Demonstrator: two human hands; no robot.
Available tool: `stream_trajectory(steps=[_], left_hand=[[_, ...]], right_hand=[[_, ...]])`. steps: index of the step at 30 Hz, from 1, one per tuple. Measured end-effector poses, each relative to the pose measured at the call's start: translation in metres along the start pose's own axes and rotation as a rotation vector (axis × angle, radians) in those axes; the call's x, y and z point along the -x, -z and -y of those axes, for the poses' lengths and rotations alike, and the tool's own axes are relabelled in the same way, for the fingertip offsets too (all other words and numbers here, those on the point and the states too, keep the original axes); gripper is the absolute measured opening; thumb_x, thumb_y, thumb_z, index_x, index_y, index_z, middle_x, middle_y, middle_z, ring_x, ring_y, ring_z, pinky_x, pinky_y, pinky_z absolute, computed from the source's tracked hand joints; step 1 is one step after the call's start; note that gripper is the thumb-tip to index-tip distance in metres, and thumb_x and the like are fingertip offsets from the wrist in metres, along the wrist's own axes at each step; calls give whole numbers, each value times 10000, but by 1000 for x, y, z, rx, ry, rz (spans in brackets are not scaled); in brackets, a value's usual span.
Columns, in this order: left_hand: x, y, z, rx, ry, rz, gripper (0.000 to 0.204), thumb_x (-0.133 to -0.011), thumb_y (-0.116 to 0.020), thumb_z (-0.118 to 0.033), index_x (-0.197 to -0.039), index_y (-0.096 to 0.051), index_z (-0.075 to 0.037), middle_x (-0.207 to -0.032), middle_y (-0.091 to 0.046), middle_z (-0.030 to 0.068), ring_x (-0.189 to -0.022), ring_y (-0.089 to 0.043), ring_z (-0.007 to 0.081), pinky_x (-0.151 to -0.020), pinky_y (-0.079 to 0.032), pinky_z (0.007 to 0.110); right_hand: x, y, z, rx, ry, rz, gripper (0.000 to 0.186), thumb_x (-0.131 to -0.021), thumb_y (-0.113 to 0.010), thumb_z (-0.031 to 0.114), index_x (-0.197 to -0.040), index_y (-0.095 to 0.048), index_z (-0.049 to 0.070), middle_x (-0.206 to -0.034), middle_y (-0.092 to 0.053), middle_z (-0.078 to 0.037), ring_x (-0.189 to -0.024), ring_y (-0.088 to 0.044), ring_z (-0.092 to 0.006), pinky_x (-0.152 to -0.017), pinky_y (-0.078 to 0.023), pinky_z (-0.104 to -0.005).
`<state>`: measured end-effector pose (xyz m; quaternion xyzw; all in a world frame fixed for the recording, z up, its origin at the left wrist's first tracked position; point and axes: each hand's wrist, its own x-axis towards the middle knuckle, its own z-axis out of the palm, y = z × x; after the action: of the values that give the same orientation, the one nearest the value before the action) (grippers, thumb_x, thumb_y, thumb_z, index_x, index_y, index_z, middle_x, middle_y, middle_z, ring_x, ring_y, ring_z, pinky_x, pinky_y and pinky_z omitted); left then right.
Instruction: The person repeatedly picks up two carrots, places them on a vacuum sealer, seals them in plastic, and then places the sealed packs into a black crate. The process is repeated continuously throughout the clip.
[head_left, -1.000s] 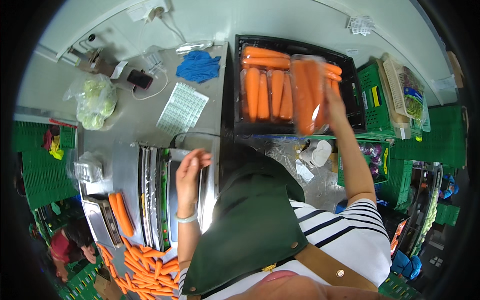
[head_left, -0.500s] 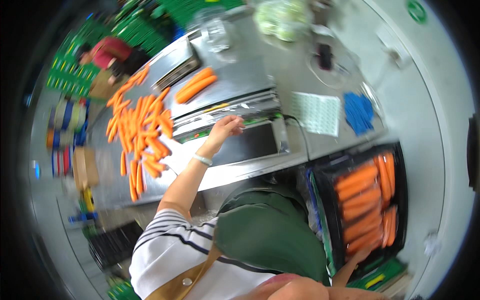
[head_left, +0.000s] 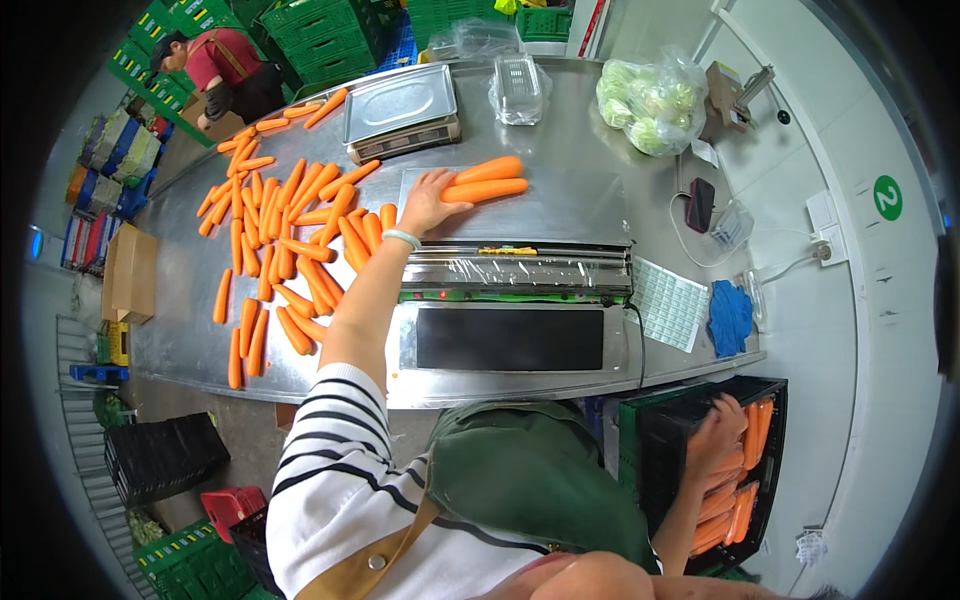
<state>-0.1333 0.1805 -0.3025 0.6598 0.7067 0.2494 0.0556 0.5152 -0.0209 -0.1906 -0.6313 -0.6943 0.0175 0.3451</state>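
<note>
Thumb and fingers of my left hand (head_left: 432, 203) close round the left end of a pair of carrots (head_left: 487, 180), which lie side by side on the metal plate behind the film wrapping machine (head_left: 515, 270). A pale bracelet circles that wrist. At lower right, my right hand (head_left: 715, 432) is over the far part of a black crate (head_left: 768, 470), beside the wrapped carrots (head_left: 722, 520) in it. Its fingers are bent and slightly blurred, and whether anything is in them is not visible. Many loose carrots (head_left: 285, 215) spread over the table left of the machine.
A weighing scale (head_left: 400, 110) stands behind the carrots, with clear plastic trays (head_left: 518, 90) to its right. Further right are bagged green vegetables (head_left: 650, 100), a phone (head_left: 700, 205), a label sheet (head_left: 668, 305) and a blue glove (head_left: 730, 318). Another person (head_left: 225, 70) works at far left.
The view has turned. My left hand has gone from above the wrapping machine to the carrot pair behind it. My right hand has moved from the crate's near end toward its far end.
</note>
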Motion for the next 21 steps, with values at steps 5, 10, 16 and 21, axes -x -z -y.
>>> stream_trajectory(steps=[5, 10, 16, 21], left_hand=[[8, -18, -41, 49, -109, -20, 765, -723, -808, -532, -1330, -603, -116, -1438, -539, 119, -1354, -440, 364, -1117, -360, 499], [7, -19, -72, 149, -160, 134, 786, -747, -799, -536, -1359, -577, -95, -1503, -471, 105, -1409, -380, 357, -1155, -286, 543], [17, 5, -46, 528, 47, -26, 576, -905, -713, -389, -1346, -587, -40, -1437, -531, 155, -1367, -452, 299, -1117, -374, 404], [112, 71, -19, 450, 705, -195, 243, -951, -668, -216, -938, -711, 23, -820, -713, 83, -719, -646, 218, -703, -527, 347]], right_hand=[[-60, -127, 107, -219, 329, 340, 215, -861, -599, 10, -1074, -627, 12, -1239, -605, -151, -1155, -555, -379, -999, -450, -458], [-157, -245, 177, -291, 395, 405, 468, -862, -685, 115, -1299, -539, 42, -1420, -493, -163, -1317, -449, -379, -1108, -380, -460], [-212, -321, 182, -113, 483, 608, 739, -842, -765, 333, -1455, -443, 74, -1505, -432, -169, -1417, -368, -361, -1157, -312, -493], [-210, -284, 134, -271, 333, 443, 673, -843, -773, 273, -1408, -493, 38, -1405, -531, -202, -1316, -478, -386, -1111, -376, -447]])
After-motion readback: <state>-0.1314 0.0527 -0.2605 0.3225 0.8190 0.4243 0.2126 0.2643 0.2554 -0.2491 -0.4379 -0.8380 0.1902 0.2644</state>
